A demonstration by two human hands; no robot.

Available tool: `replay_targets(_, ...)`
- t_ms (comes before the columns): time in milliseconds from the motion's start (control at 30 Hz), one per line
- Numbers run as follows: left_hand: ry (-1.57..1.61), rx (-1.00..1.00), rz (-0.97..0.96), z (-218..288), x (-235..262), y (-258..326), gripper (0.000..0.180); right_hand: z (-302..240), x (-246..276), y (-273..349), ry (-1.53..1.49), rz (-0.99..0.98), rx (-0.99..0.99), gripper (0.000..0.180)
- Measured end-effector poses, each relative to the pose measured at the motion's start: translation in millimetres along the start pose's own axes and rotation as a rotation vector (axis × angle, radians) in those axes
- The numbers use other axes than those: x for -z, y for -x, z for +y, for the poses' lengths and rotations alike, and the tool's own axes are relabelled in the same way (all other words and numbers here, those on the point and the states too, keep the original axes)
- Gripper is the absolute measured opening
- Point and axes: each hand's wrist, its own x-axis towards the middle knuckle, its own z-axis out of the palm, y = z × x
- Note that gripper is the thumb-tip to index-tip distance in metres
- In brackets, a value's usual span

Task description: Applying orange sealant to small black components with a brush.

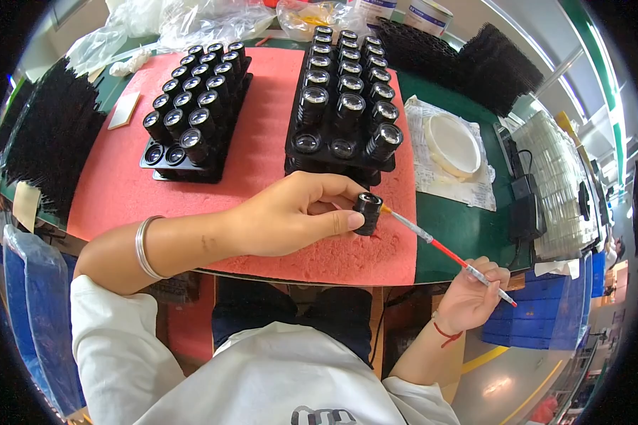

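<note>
My left hand [298, 216] reaches in from the left and pinches a small black lens barrel [368, 212] between thumb and fingers, its round glass end turned up. My right hand [478, 290] is closed around a slim pen-like stick [432, 241] with a red and clear shaft. The orange tip of the stick is at the right side of the barrel, near its upper rim; whether it touches, I cannot tell. Just beyond my left hand stands a black tray [340, 159] filled with several upright lens barrels, with shorter pieces in its near row.
A second black tray [184, 172] of lens barrels stands left on the pink foam mat [262, 156]. Stacks of black trays [53, 134] flank the bench. A white ring [452, 145] lies on paper at right, near clear plastic trays [556, 184]. Plastic bags [205, 25] lie at the back.
</note>
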Motion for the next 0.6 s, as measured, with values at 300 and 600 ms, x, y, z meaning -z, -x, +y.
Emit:
replay_targets(300, -0.633, -0.336, 0.022, 39, -5, 25, 0.026, 0, -9, -2, -0.138, 0.112, 0.003, 0.017)
replay_targets(600, -1.140, -0.702, 1.066, 37, 40, 99, 0.027, -2, 4, -1, -0.277, -0.047, 0.008, 0.012)
